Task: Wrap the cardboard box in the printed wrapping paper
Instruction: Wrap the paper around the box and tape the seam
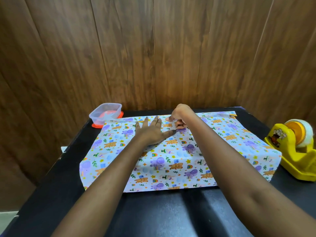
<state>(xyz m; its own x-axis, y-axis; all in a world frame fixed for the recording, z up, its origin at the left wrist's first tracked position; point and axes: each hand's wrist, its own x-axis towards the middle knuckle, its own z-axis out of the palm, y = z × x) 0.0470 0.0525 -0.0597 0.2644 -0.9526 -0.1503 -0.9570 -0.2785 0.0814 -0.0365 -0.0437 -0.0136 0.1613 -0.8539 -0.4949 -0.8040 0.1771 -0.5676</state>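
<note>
on the black bench (171,211), toward its far edge, the printed wrapping paper (171,161) covers the box, glossy, thin and likely slippery, so we press our left hand (152,130) spread flat while our right hand (177,117) pinches the seam.

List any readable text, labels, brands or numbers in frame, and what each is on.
No text can be read anywhere.
Yellow tape dispenser: picture sticker on its side, too blurred to make out any words.
Wrapping paper: only cartoon bears, elephants, rainbows and stars, no lettering.
Clear plastic container: a pale mark on the red lid under it, too small and blurred to read.
</note>
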